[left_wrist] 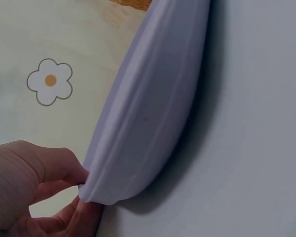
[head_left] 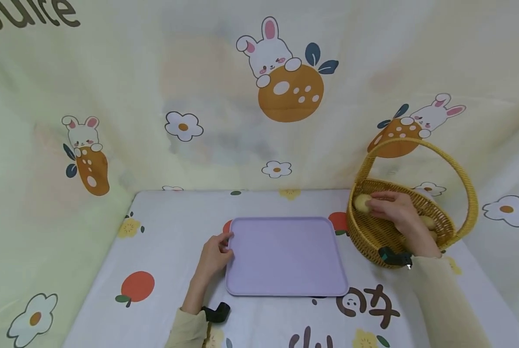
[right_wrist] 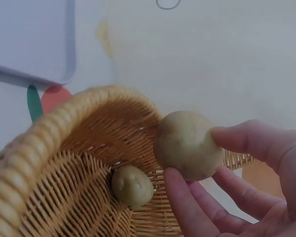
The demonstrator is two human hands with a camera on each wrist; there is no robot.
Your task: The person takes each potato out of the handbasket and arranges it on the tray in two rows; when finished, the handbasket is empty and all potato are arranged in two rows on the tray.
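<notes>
Head view: a person's two hands at a desk (head_left: pixel 168 270) covered with a printed cloth; a backdrop (head_left: pixel 155 96) with rabbit, flower and fruit prints rises behind it. A lilac tray (head_left: pixel 285 258) lies flat at the centre of the desk. The left hand (head_left: pixel 213 253) rests at the tray's left edge; the left wrist view shows its thumb (left_wrist: pixel 49 165) above the rim and a finger below, pinching the rim of the tray (left_wrist: pixel 153 113), so this hand is grasping the tray. A wicker basket (head_left: pixel 363 232) with an arched handle (head_left: pixel 455 169) stands just right of the tray, near but apart from it. The right hand (head_left: pixel 394 210) reaches into the basket; its fingers (right_wrist: pixel 187 207) and thumb close round a pale, rounded potato (right_wrist: pixel 187 145), so this hand is grasping the potato. The potato is held at about the level of the basket's rim (right_wrist: pixel 49 128), on the side towards the tray, clear of the basket floor. A second, smaller potato (right_wrist: pixel 132 185) lies on the weave inside the basket, just below the held one and not touching it. In the head view more pale pieces show in the basket behind the right hand; their number cannot be told. Both wrists carry a dark strap (head_left: pixel 217 311) and pale sleeves (head_left: pixel 442 299).
</notes>
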